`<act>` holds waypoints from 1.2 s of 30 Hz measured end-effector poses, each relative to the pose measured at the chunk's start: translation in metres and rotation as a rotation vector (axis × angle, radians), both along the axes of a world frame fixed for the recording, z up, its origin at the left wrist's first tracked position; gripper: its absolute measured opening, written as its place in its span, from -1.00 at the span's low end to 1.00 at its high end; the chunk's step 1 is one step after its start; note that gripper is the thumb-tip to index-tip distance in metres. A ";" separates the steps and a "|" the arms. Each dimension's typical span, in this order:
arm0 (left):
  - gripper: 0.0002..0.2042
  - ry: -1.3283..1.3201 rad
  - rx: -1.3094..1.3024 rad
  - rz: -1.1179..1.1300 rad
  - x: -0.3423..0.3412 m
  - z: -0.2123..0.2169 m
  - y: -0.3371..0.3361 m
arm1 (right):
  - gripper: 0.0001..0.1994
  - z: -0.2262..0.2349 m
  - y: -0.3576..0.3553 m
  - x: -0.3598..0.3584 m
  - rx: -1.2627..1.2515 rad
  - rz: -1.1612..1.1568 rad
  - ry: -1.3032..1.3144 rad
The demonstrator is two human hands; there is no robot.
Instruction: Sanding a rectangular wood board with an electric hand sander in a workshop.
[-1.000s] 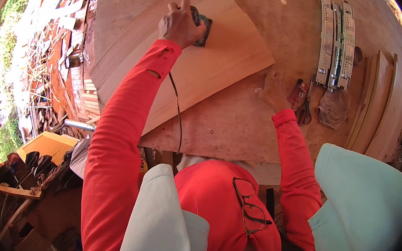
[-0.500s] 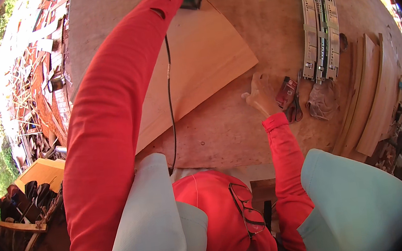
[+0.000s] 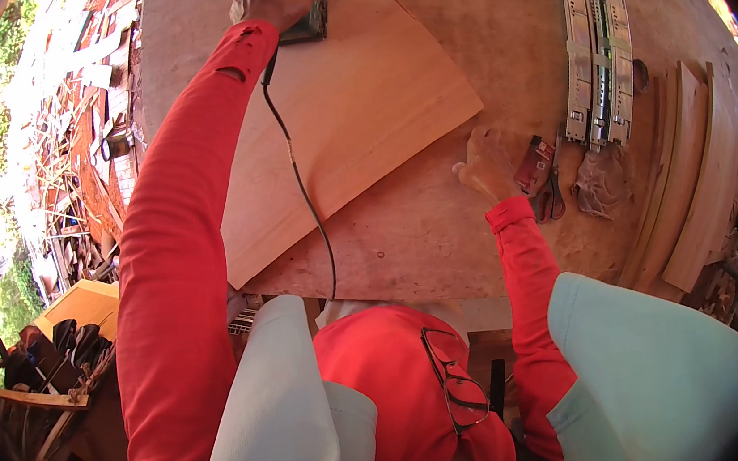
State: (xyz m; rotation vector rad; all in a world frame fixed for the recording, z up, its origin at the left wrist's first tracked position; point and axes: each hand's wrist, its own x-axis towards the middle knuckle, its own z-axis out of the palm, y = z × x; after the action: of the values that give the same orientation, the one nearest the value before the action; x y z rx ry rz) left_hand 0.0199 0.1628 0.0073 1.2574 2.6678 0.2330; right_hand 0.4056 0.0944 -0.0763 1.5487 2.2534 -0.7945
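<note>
My left hand (image 3: 266, 2) is wrapped round a green electric sander (image 3: 308, 23) with a black cord (image 3: 292, 153) that trails back toward me. The sander rests on a light plywood panel (image 3: 357, 115), which lies at an angle on the large wooden tabletop (image 3: 407, 253). My right hand (image 3: 486, 167) leans on the tabletop just off the panel's right corner, thumb apart from the fingers, holding nothing. Right beside it are a small red-and-black packet (image 3: 534, 164) and a pair of scissors (image 3: 550, 198).
Metal drawer slides (image 3: 596, 58) lie at the right, with a crumpled clear plastic bag (image 3: 601, 181) below them. Curved-looking wooden boards (image 3: 692, 178) line the right edge. Scrap wood (image 3: 78, 162) covers the ground at the left. Eyeglasses (image 3: 457, 379) hang on my red shirt.
My left hand and the sander have come back toward me and left across the panel, and the cord has swung. The right hand keeps its place by the packet.
</note>
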 end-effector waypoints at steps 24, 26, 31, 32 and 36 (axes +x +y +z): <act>-0.36 -0.055 0.079 -0.173 0.012 -0.015 0.096 | -0.37 0.003 0.001 0.002 -0.083 -0.058 -0.004; -0.31 -0.364 0.339 -0.411 0.004 -0.015 0.071 | -0.36 0.005 0.000 0.002 -0.080 -0.052 -0.001; -0.32 -0.039 0.080 -0.081 0.018 -0.009 0.050 | -0.41 -0.003 -0.006 0.007 0.083 0.036 0.049; -0.32 -0.062 0.063 -0.061 0.017 -0.008 0.043 | -0.41 -0.004 -0.005 0.010 0.069 0.026 0.037; -0.32 0.174 0.014 -0.133 -0.029 -0.028 0.003 | -0.37 -0.008 -0.002 0.007 0.076 0.045 0.078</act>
State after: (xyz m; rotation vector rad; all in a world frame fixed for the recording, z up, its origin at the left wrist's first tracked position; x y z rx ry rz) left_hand -0.0088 0.1659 -0.0211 1.5177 2.7131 0.1295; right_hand 0.4127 0.0920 -0.0847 1.5185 2.3913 -0.7784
